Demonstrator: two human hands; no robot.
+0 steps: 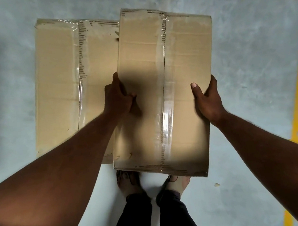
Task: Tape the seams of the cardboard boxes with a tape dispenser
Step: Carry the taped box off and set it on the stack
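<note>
Grey concrete floor [250, 65] lies under a taped cardboard box [143, 49], held partly over a second taped box [58, 76]. The left hand [118, 97] and right hand [207, 97] clamp its side edges. It is probably being set aside; the next move needs an untaped box and the dispenser, which is out of view.

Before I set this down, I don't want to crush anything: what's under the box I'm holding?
Below the held box show a second box on the floor, partly overlapped, and your feet at its near edge. Anything directly beneath its middle is covered.
</note>
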